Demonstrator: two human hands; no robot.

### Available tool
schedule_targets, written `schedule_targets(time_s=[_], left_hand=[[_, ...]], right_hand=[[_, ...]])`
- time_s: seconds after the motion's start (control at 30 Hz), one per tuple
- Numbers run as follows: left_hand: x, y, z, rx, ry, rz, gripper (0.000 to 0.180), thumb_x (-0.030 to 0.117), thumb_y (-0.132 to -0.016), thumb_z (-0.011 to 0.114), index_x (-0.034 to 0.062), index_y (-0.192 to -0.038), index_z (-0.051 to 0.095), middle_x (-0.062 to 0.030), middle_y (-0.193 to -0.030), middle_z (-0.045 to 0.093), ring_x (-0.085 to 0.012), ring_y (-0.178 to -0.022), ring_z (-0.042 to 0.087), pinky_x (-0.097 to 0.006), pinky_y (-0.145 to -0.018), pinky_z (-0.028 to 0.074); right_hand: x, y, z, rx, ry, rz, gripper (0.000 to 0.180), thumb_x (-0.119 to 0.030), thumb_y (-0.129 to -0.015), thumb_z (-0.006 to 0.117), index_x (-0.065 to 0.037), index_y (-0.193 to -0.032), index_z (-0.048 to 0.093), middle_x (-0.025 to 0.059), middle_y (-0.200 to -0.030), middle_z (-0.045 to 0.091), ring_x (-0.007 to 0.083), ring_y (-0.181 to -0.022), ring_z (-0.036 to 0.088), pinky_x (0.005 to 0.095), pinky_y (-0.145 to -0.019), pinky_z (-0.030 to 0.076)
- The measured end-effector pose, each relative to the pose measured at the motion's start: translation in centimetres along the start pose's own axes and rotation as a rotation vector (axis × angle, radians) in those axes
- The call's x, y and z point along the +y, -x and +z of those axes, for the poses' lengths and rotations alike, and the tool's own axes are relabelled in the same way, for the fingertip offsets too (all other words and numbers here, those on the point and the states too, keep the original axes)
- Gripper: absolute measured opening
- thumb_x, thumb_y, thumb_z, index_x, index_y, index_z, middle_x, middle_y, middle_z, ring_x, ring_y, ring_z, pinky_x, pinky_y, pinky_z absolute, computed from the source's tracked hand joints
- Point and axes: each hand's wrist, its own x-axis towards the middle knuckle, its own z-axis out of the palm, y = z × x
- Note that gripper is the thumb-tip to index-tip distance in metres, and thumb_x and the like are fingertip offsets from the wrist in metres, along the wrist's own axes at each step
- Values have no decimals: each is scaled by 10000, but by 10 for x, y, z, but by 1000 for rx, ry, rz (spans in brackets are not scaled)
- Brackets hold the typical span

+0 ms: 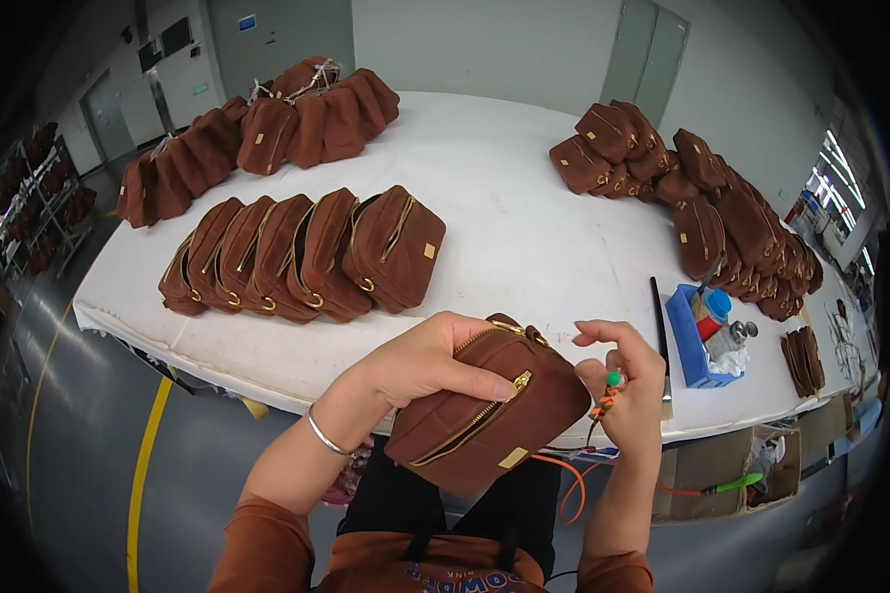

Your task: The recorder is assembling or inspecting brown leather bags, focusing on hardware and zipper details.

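My left hand (427, 364) grips a small brown leather bag (546, 407) by its upper left side, the thumb lying beside the brass zipper pull (521, 381). The bag is tilted above my lap at the table's near edge. Its front zipper slants across the face, and a small gold plate (513, 458) sits near the bottom. Just right of the bag, my right hand (631, 395) is closed around a thin green-tipped tool (614, 379) with an orange-and-black wrap. The index finger is raised, and much of the tool is hidden by the fingers.
A row of brown bags (311, 247) stands on the white table (504, 212) ahead to the left. More bags are heaped at far left (331, 124) and right (752, 222). Near my right hand are a brush (660, 326) and a blue bin (684, 336) with jars.
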Motion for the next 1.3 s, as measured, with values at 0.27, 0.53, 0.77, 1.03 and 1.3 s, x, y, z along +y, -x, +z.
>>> schedule_targets(time_s=[0.27,0.53,0.77,1.03,1.3], left_hand=[[9,-13,-13,-63,-23,-132,368,70,-784,772,-11,-1125,661,-65,-1019,703,-123,-898,661,-271,-827,525],[2,-21,-27,-63,26,-214,340,83,-779,778,-20,-1087,679,-83,-986,714,-134,-838,676,-265,-772,542],[7,-36,-37,-9,-218,-201,295,233,-884,723,-22,-1033,713,-58,-970,717,-87,-846,652,-232,-776,524],[-20,-5,-65,435,-401,23,380,280,-926,676,-22,-1155,659,-61,-1034,667,-112,-968,596,-260,-843,488],[-46,35,-49,301,-166,-55,380,290,-1010,541,41,-1293,590,-12,-1110,653,-61,-941,589,-228,-804,486]], right_hand=[[7,7,12,-303,-191,272,611,-196,-713,871,28,-1215,603,134,-998,701,41,-567,516,212,-516,438],[21,17,27,-319,-298,393,567,-181,-758,845,60,-1205,593,146,-977,698,116,-772,649,264,-673,533],[48,24,42,-150,-578,481,407,-107,-854,749,70,-1191,602,136,-1015,695,149,-884,658,268,-785,540],[76,43,44,165,-724,589,376,-70,-871,709,108,-1183,599,153,-1079,683,183,-936,658,301,-861,524],[92,51,37,200,-756,621,411,-162,-886,710,84,-1189,584,151,-1078,677,200,-918,673,308,-808,554]])
